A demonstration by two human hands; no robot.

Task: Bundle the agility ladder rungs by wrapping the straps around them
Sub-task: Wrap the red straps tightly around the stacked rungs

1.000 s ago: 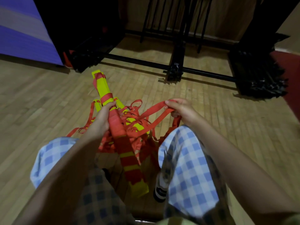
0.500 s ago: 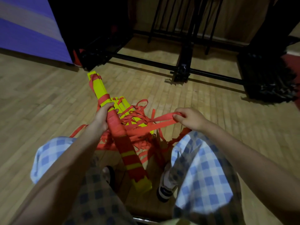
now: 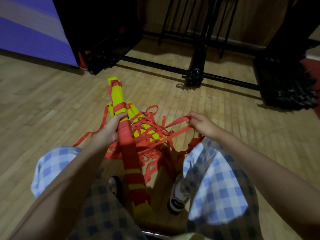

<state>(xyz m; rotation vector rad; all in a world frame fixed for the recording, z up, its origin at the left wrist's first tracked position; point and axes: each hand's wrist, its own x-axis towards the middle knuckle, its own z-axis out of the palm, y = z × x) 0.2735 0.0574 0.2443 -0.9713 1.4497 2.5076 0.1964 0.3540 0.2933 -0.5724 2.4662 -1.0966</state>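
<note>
Wrapping an agility ladder, roughly half done.
The left hand (image 3: 110, 130) kept a closed grip round the bundle of yellow rungs (image 3: 129, 148), held slanting between the knees, while the right hand (image 3: 201, 124) pinched a red strap (image 3: 174, 122) pulled taut. Several turns bound the bundle (mostly its middle); loose straps (image 3: 152, 135) and unstacked rungs (image 3: 147, 130) lay tangled on the floor (image 3: 52, 104).

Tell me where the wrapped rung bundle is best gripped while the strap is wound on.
Probably at mid-length, from its left side, where the left hand already grips the rung bundle. The bundle is long and tilted, so a middle grip balances it, and the right hand keeps the loose strap on the right.
</note>
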